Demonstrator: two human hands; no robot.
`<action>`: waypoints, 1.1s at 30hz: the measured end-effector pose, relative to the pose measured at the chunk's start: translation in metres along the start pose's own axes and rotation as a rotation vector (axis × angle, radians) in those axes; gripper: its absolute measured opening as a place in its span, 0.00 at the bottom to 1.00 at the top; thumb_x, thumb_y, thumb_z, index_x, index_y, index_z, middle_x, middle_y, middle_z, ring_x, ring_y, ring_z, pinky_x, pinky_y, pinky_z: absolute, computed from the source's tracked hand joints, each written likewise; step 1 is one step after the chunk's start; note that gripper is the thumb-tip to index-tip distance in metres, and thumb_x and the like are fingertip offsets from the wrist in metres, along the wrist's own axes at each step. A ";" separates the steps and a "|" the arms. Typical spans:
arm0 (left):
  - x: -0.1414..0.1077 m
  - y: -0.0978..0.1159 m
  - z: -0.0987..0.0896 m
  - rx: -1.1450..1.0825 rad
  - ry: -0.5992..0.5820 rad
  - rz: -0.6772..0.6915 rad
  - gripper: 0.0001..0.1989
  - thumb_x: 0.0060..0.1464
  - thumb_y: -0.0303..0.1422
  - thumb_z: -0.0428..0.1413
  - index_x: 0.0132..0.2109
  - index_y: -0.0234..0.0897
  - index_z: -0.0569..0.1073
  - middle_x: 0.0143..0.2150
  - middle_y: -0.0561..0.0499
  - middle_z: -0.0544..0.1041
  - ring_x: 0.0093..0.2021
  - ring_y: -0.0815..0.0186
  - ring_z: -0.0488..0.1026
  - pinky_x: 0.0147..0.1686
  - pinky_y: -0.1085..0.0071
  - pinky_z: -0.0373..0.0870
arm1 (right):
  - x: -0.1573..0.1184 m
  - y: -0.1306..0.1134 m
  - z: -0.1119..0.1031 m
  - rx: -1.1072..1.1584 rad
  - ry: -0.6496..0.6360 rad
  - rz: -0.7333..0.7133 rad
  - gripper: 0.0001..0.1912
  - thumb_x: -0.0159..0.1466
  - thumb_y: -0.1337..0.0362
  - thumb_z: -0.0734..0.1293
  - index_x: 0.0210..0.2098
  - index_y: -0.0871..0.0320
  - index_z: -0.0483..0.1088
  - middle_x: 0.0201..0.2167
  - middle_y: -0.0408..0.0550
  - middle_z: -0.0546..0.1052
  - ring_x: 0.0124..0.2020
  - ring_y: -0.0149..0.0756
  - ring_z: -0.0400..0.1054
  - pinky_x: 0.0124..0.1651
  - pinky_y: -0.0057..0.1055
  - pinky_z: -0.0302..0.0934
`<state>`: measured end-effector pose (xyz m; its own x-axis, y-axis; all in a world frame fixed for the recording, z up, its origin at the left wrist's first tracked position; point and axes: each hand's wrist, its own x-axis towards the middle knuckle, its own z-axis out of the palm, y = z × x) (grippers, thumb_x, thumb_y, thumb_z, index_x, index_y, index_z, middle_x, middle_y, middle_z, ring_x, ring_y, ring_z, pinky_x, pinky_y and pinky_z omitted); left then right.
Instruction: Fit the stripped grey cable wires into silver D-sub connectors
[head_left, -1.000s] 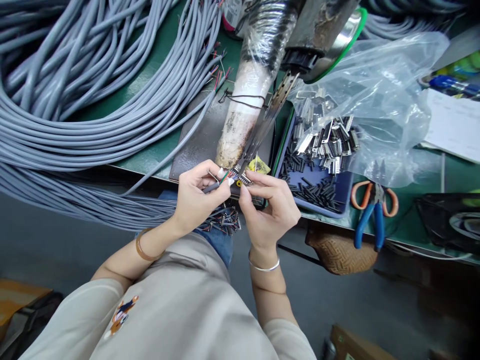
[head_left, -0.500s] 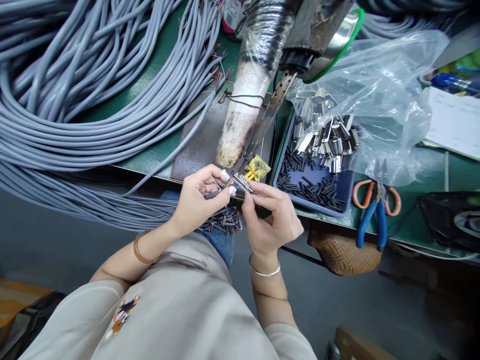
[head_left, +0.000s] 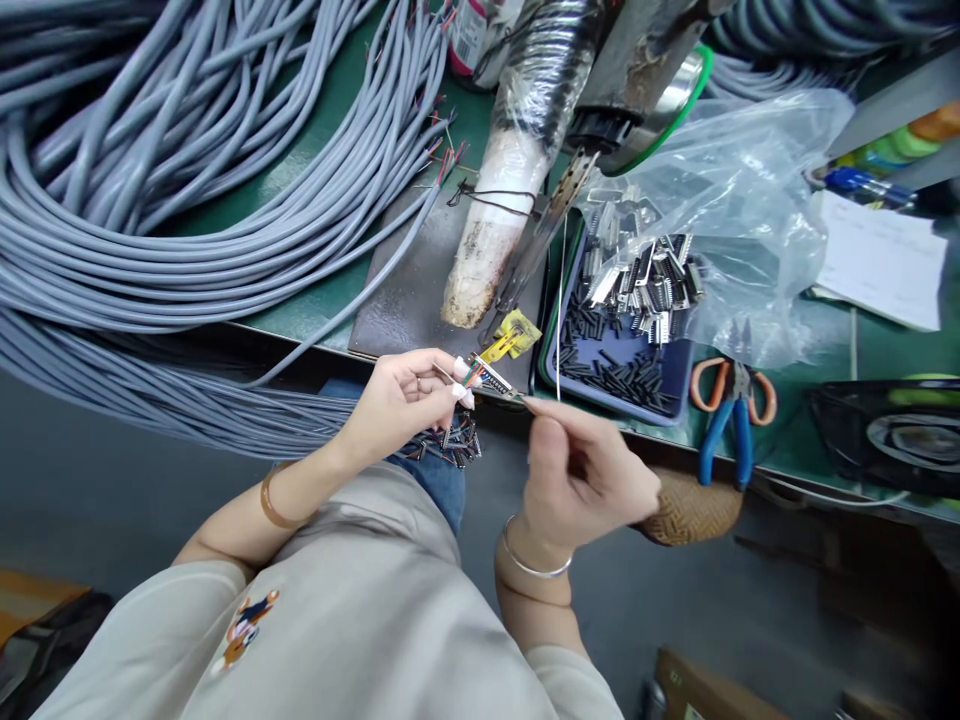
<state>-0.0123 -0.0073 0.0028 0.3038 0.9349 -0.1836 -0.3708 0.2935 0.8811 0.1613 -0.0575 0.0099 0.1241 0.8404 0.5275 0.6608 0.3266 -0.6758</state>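
My left hand (head_left: pixel 409 400) pinches coloured wires beside a small metal-edged D-sub connector (head_left: pixel 492 376); white covers show on its fingertips. The thin wires run from that pinch to the connector's row of pins. At the connector's right end is my right hand (head_left: pixel 589 475), its index finger stretched out to the end flange and its thumb lower down. Its other fingers are curled, and I see nothing held in it. Just beyond the connector, a yellow tab (head_left: pixel 511 338) lies at the tip of a dark metal bracket (head_left: pixel 544 235). Several wired connectors (head_left: pixel 457 442) hang below my left hand.
Grey cables (head_left: pixel 225 250) cover the left of the green bench. A wrapped duct (head_left: pixel 487 240) reaches down over a dark plate (head_left: pixel 405 290). On the right are a blue tray (head_left: pixel 611 408) of connectors and black sleeves, a plastic bag (head_left: pixel 757 220), and pliers (head_left: pixel 726 440).
My right hand has drawn back from the connector to the right, leaving only its index finger by the end. The left hand keeps its pinch, and the connector has shifted slightly right.
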 end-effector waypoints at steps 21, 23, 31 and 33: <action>-0.006 -0.008 0.003 -0.030 -0.010 -0.060 0.12 0.46 0.28 0.71 0.33 0.34 0.74 0.28 0.52 0.82 0.27 0.68 0.82 0.31 0.78 0.80 | 0.016 -0.003 0.011 0.079 -0.129 0.124 0.11 0.67 0.62 0.71 0.49 0.52 0.80 0.19 0.34 0.66 0.17 0.23 0.54 0.20 0.24 0.49; -0.006 -0.009 0.002 -0.039 -0.017 -0.070 0.12 0.46 0.28 0.71 0.33 0.34 0.74 0.28 0.52 0.81 0.27 0.69 0.82 0.32 0.78 0.80 | 0.016 -0.004 0.012 0.032 -0.159 0.047 0.10 0.68 0.63 0.70 0.48 0.51 0.80 0.21 0.36 0.71 0.19 0.24 0.58 0.21 0.24 0.54; -0.003 -0.011 -0.005 0.007 -0.028 0.053 0.11 0.55 0.33 0.67 0.44 0.32 0.80 0.35 0.48 0.83 0.30 0.71 0.79 0.35 0.75 0.79 | 0.013 -0.002 0.012 -0.228 -0.130 -0.418 0.07 0.67 0.71 0.72 0.43 0.55 0.77 0.20 0.36 0.72 0.19 0.25 0.58 0.26 0.29 0.53; -0.001 -0.012 -0.008 0.025 -0.056 0.101 0.10 0.58 0.34 0.66 0.45 0.33 0.82 0.38 0.45 0.84 0.34 0.69 0.79 0.38 0.74 0.80 | 0.010 -0.001 0.009 -0.249 -0.205 -0.537 0.08 0.68 0.72 0.70 0.45 0.57 0.76 0.18 0.35 0.68 0.19 0.26 0.54 0.26 0.31 0.51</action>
<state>-0.0147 -0.0107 -0.0112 0.3147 0.9466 -0.0695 -0.3799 0.1928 0.9047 0.1546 -0.0455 0.0112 -0.4016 0.6611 0.6338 0.7470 0.6368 -0.1910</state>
